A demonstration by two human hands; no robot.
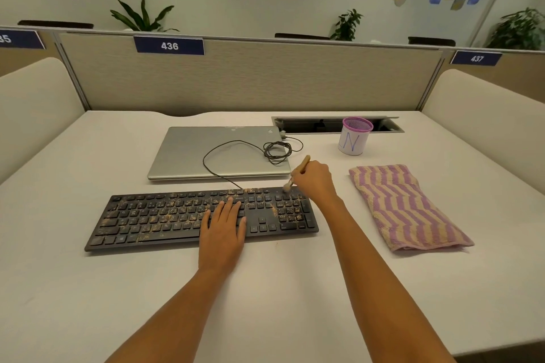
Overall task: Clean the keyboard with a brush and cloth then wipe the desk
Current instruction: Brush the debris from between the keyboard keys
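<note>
The flat black keyboard (200, 216), speckled with tan crumbs, lies on the white desk (88, 289) before a closed silver laptop (218, 153). The left hand (222, 233) rests flat on its keys, fingers straight. The right hand (314, 178) grips a small wooden brush (298, 172), bristles touching the keyboard's far right corner. A folded pink-and-cream striped cloth (404, 206) lies right of it.
</note>
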